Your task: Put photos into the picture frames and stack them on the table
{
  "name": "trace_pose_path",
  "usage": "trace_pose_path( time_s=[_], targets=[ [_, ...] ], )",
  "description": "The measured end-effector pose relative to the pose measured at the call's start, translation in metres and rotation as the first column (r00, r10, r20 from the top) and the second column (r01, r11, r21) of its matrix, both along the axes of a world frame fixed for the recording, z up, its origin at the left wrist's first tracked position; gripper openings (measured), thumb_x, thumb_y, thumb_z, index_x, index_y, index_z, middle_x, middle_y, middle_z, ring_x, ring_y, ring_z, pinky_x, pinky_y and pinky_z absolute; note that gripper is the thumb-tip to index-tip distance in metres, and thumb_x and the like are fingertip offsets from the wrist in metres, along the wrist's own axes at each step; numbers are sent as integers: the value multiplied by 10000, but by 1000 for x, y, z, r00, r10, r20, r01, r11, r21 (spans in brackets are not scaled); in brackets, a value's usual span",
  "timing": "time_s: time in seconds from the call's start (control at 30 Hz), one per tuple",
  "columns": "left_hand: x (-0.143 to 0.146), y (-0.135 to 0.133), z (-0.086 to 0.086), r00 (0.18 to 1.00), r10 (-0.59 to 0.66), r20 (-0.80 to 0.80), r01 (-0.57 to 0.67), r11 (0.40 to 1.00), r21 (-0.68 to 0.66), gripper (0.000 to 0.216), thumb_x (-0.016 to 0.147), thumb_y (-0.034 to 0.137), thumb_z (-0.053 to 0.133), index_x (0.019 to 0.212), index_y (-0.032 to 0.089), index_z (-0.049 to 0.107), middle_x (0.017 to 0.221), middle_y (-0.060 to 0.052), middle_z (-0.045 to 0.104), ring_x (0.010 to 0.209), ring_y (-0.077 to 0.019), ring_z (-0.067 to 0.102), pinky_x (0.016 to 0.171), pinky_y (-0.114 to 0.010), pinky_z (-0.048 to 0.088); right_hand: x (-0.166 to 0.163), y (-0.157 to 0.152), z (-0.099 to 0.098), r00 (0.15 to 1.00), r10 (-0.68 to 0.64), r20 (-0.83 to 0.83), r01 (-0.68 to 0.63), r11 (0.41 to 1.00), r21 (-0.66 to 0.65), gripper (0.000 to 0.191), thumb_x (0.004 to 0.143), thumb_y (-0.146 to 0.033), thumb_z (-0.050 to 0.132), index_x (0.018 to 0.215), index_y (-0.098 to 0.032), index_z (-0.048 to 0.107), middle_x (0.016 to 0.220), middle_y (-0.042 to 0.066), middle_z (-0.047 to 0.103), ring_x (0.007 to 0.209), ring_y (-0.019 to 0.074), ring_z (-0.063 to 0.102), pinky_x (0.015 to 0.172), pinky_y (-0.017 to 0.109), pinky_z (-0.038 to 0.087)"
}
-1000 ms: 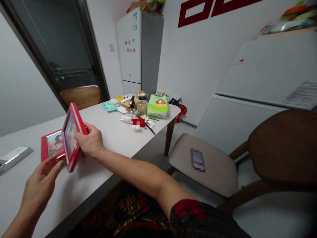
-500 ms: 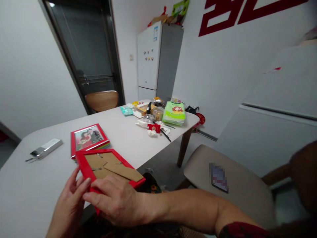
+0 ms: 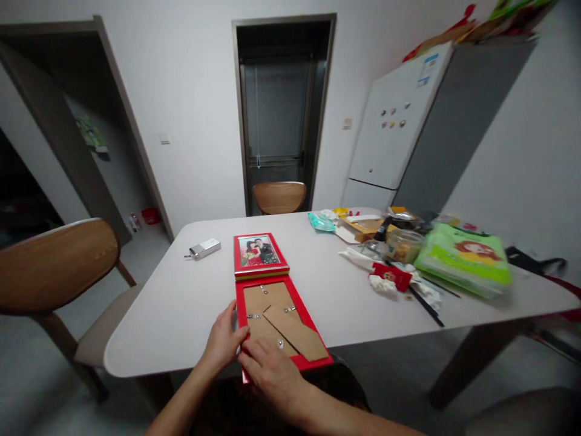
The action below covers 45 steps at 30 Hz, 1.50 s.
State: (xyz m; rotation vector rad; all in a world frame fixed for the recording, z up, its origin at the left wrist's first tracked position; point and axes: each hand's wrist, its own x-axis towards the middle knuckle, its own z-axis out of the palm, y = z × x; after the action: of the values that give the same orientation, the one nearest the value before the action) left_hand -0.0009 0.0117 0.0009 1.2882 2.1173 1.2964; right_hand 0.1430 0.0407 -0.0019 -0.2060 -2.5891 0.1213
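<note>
A red picture frame lies back side up at the table's near edge, its lower end reaching past that edge. Brown backing board fills it, with several small metal clips and a folded cardboard stand leg. My left hand grips the frame's left side, thumb on the rim and fingers partly hidden. Curled over the lower left part of the same frame is my right hand; its fingertips are partly hidden. Just beyond, touching or nearly so, another red frame lies face up, showing a photo of two people, on something yellow-green.
A silver box-like device lies on the white table at left. Clutter on the right includes a green tissue pack, a clear jar, a red packet and crumpled tissues. Wooden chairs stand at left and far side.
My view has swung left and become more level, bringing the left doorway and chair into sight. Both hands remain on the back-side-up frame, which now appears in line with the face-up one.
</note>
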Motion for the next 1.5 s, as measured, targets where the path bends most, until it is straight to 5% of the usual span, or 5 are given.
trace_pose_path(
  time_s=[0.2, 0.37, 0.63, 1.0, 1.5],
  targets=[
    [6, -7, 5, 988, 1, -158, -10, 998, -57, 522, 666, 205, 513, 1170, 131, 402, 1201, -101, 473, 1103, -190, 426, 940, -323, 301, 16, 21, 26, 993, 111, 41, -97, 961, -258, 348, 709, -285, 535, 1041, -182, 525, 1061, 67, 537, 956, 176, 467, 834, 308, 390],
    [9, -9, 4, 973, -36, -226, 11, 994, -111, 612, 639, 248, 547, 1210, 136, 356, 1264, -109, 405, 1157, -226, 360, 970, -363, 250, 38, 89, 32, 932, -320, 168, 358, 885, -298, 261, 718, -181, 463, 941, -144, 592, 1009, 96, 550, 954, 178, 472, 853, 302, 349],
    [13, -8, 9, 956, -65, -286, 20, 987, -157, 587, 649, 206, 486, 1213, 116, 351, 1275, -119, 390, 1163, -236, 352, 984, -386, 232, 29, 113, 13, 830, -506, 233, 554, 794, -250, 230, 746, -219, 434, 875, -172, 618, 836, 61, 517, 751, 138, 499, 694, 217, 369],
    [14, -8, -3, 935, -19, -355, -24, 993, -114, 581, 675, 200, 444, 1229, 78, 318, 1278, -135, 380, 1168, -218, 348, 1003, -377, 217, -6, 104, 19, 910, -392, 138, 413, 890, -193, 276, 792, -213, 386, 959, -140, 593, 981, 87, 531, 921, 165, 443, 805, 245, 321],
    [14, -10, -1, 948, -25, -319, -5, 996, -94, 585, 661, 186, 465, 1225, 137, 320, 1265, -105, 399, 1155, -226, 361, 984, -393, 244, -40, 103, 18, 871, -432, 234, 476, 861, -181, 290, 798, -275, 405, 1021, -203, 577, 947, 90, 539, 876, 197, 444, 730, 291, 328]
  ],
)
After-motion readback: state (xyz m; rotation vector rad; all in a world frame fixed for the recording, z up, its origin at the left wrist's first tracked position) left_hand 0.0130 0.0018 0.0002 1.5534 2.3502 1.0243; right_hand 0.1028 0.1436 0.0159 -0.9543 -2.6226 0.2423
